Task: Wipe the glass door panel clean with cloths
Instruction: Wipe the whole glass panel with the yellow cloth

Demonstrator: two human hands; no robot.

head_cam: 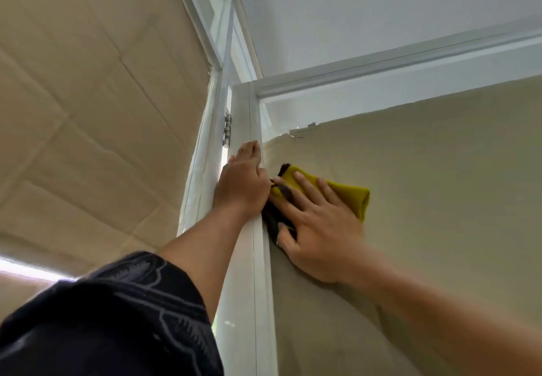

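Note:
The glass door panel (440,176) fills the right side, backed by beige paper that is torn near its top left corner. A yellow cloth with dark edging (349,197) lies flat against the panel high up near its left edge. My right hand (316,226) presses on the cloth with fingers spread. My left hand (242,186) rests on the white door frame (249,258) just left of the cloth, fingers curled around the frame's edge and pointing up. A dark patterned sleeve covers my left upper arm.
A metal hinge (227,131) sits on the frame just above my left hand. A beige folded blind (93,112) covers the window to the left. The white top rail (381,82) and ceiling (381,9) lie above the panel.

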